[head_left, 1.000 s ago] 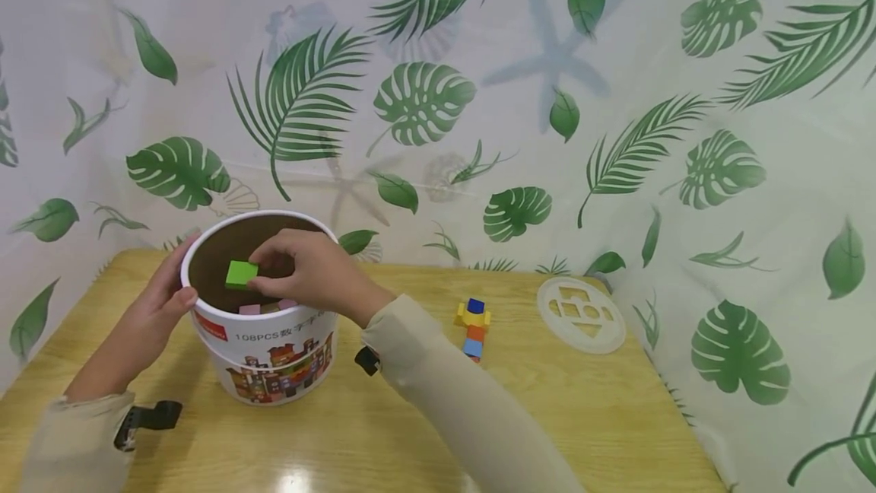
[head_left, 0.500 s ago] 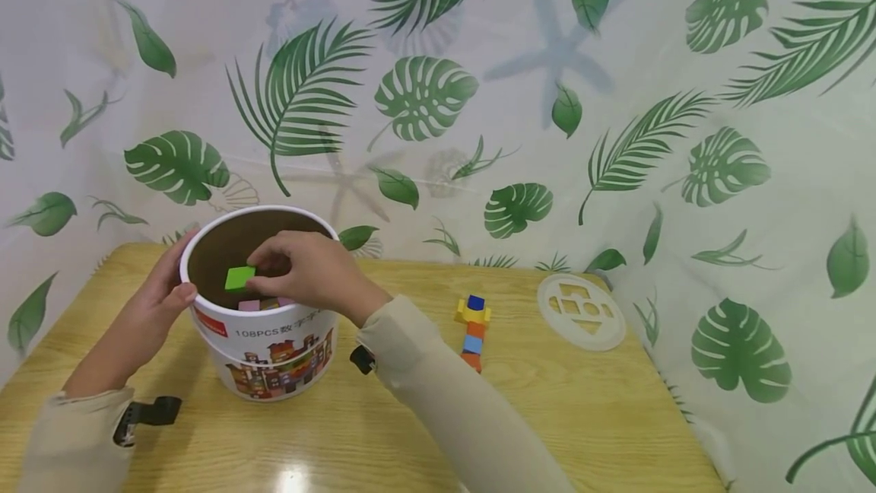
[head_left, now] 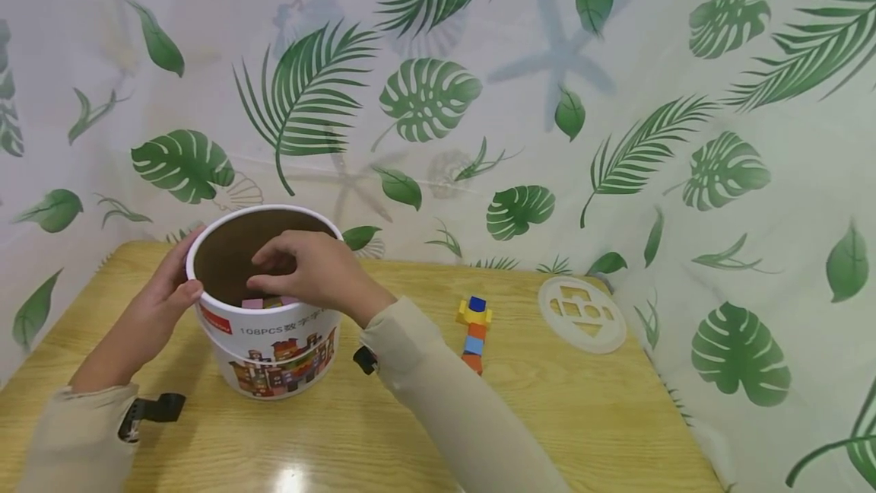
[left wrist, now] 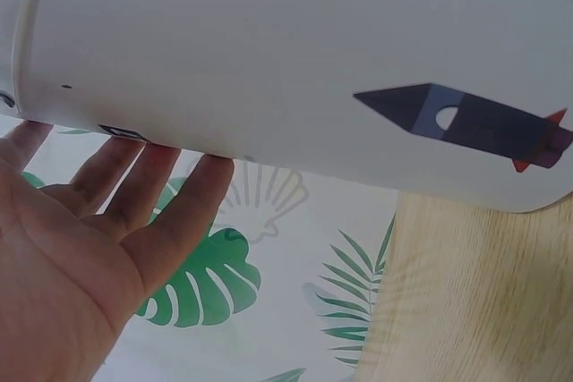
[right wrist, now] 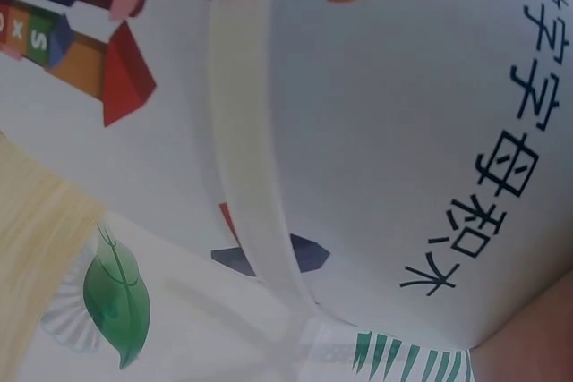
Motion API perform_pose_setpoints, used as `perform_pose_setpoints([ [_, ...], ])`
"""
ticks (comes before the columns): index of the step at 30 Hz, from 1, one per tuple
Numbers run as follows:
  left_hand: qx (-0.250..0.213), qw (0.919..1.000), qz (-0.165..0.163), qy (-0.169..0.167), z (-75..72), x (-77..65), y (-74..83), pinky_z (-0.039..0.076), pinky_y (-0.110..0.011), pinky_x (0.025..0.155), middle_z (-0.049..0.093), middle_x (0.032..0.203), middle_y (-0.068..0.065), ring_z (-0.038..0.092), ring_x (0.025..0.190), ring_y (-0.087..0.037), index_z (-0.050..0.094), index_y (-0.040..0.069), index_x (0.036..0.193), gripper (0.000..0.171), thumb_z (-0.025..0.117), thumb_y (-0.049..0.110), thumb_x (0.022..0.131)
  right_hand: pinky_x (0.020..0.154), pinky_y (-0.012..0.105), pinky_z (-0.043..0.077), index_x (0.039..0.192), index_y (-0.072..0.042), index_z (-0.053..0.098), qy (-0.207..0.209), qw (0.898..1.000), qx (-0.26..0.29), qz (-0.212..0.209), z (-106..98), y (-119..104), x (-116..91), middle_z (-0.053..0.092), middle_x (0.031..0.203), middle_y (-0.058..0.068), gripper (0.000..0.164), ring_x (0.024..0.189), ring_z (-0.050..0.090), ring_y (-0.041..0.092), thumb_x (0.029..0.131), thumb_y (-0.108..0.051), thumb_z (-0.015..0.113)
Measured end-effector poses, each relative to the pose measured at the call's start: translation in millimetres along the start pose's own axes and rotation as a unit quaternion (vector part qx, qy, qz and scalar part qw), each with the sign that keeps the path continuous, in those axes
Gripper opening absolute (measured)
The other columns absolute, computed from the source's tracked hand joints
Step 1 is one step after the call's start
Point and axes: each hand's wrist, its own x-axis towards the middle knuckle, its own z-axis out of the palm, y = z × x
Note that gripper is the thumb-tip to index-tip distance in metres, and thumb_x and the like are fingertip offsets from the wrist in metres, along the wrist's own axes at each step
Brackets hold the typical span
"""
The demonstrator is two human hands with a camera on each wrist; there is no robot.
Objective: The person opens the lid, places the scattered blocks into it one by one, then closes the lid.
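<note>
A white bucket [head_left: 325, 333] with a red label and printed toy buildings stands upright at the left of the table. My left hand [head_left: 150, 314] rests on its left side, with the thumb at the rim. In the left wrist view the extended fingertips touch the bucket wall. My right hand [head_left: 322, 268] reaches in over the near right rim. A gap shows between thumb and fingers, and nothing is seen in it. Below that hand, a pink block [head_left: 252, 303] and others show inside. Most of the bucket's contents are hidden.
Right of the bucket lies a line of coloured blocks [head_left: 474, 345] in blue, yellow and orange. Farther right, near the table's back right edge, lies a whitish round lid [head_left: 557, 335] with shaped cutouts. A leaf-patterned curtain [head_left: 424, 173] hangs behind.
The green block that my right hand pinched inside the bucket has been let go and is out of sight. Thumb and fingers are now apart. My left hand stays on the bucket.
</note>
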Motion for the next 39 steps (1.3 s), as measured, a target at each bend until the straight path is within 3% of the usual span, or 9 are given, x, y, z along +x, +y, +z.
perform_pose_setpoints([
  [8,0.007,1.0000,0.005,-0.002,0.9,1.7,-2.7,0.039,-0.011,0.094,0.027,0.164,-0.004,0.036,0.132,0.000,0.011,0.034,0.167,0.066,0.044,0.020,0.111,0.084,0.008,0.044,0.114,-0.019,0.077,0.035,0.999,0.014,-0.024,2.5,5.1,-3.1,0.074,0.104,-0.013,0.030,0.095,0.063,-0.006,0.092,-0.038,0.080],
  [14,0.011,0.9999,-0.002,-0.002,0.8,0.1,-3.4,0.039,-0.011,0.093,0.027,0.164,-0.009,0.036,0.130,0.000,0.011,0.034,0.167,0.066,0.044,0.022,0.111,0.084,0.006,0.043,0.112,-0.017,0.077,0.070,0.996,0.028,-0.047,4.4,5.8,-7.1,0.074,0.104,-0.011,0.027,0.093,0.060,-0.008,0.091,-0.034,0.081],
  [19,0.022,0.9997,-0.008,-0.002,-1.8,1.4,-6.0,0.039,-0.012,0.094,0.025,0.165,-0.011,0.035,0.132,-0.001,0.010,0.036,0.167,0.066,0.043,0.023,0.111,0.088,0.009,0.045,0.111,-0.013,0.077,0.099,0.992,0.045,-0.068,3.8,6.5,-8.4,0.073,0.105,-0.007,0.026,0.098,0.064,0.000,0.092,-0.030,0.081],
  [26,0.018,0.9998,-0.001,-0.001,-1.3,2.4,-1.9,0.036,-0.012,0.096,0.023,0.166,-0.012,0.033,0.135,-0.001,0.009,0.036,0.167,0.067,0.044,0.022,0.111,0.094,0.015,0.048,0.115,-0.007,0.075,0.083,0.982,0.120,-0.122,-9.7,19.9,-23.5,0.073,0.112,0.002,0.028,0.106,0.065,0.009,0.091,-0.017,0.082],
  [30,0.015,0.9999,-0.001,0.002,-0.8,3.0,-0.9,0.036,-0.011,0.097,0.023,0.166,-0.010,0.032,0.134,-0.001,0.010,0.035,0.167,0.067,0.044,0.020,0.110,0.095,0.022,0.052,0.119,-0.003,0.073,0.087,0.975,0.139,-0.147,-25.2,42.7,-43.3,0.072,0.116,0.006,0.030,0.105,0.065,0.013,0.091,-0.013,0.080],
  [34,0.009,0.9999,-0.004,-0.001,0.2,3.0,-0.3,0.036,-0.013,0.098,0.022,0.166,-0.010,0.032,0.136,-0.002,0.010,0.036,0.167,0.068,0.044,0.020,0.110,0.094,0.026,0.054,0.119,-0.003,0.072,0.117,0.973,0.134,-0.148,-43.1,80.2,-70.9,0.071,0.115,0.009,0.030,0.106,0.066,0.018,0.091,-0.010,0.080],
  [36,0.008,1.0000,-0.005,-0.001,0.5,2.5,0.2,0.036,-0.013,0.098,0.022,0.167,-0.009,0.031,0.136,-0.002,0.010,0.036,0.167,0.068,0.044,0.020,0.110,0.094,0.028,0.055,0.119,-0.004,0.072,0.130,0.975,0.127,-0.125,-51.6,103.6,-87.0,0.070,0.115,0.009,0.029,0.108,0.067,0.018,0.091,-0.010,0.080],
  [39,0.008,1.0000,-0.002,-0.001,2.0,2.7,-0.2,0.036,-0.013,0.098,0.022,0.167,-0.005,0.031,0.136,-0.003,0.009,0.036,0.167,0.067,0.043,0.021,0.111,0.094,0.033,0.056,0.120,-0.008,0.073,0.135,0.982,0.121,-0.057,-62.5,142.4,-113.1,0.070,0.116,0.007,0.028,0.108,0.067,0.019,0.093,-0.012,0.078],
])
